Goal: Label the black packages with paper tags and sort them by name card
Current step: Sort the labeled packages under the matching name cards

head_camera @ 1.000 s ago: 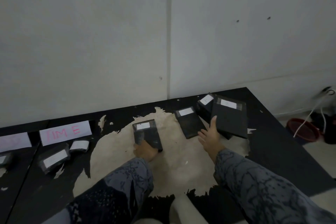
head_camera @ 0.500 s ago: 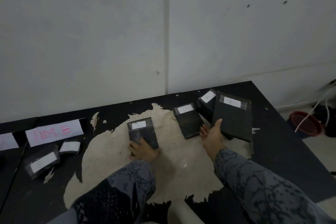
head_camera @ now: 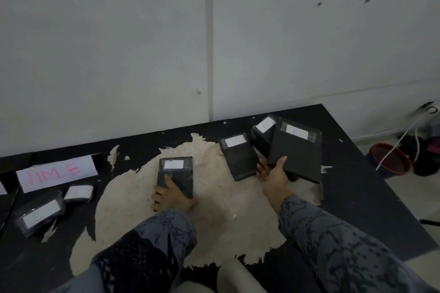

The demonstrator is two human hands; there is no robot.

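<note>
Left hand: fingers curled round the near end of a black package, thumb laid on its top face; the package lies on the worn pale patch of the black tabletop, its white paper tag at the far end.

Right hand: at 2 o'clock from the left hand, thumb on top and fingers underneath the near left corner of a large black package, which is tilted up off the table. Its tag bears a handwritten letter, too small to read with certainty.

At 11 o'clock from the right hand, just beside it, a third tagged package lies flat. At 12 o'clock, a fourth package is partly covered by the large one.

At 9 o'clock from the left hand, well apart: a white name card with pink lettering reading "TIM E". Just nearer than the card lie a small wrapped package and a larger tagged one, touching each other.
</note>
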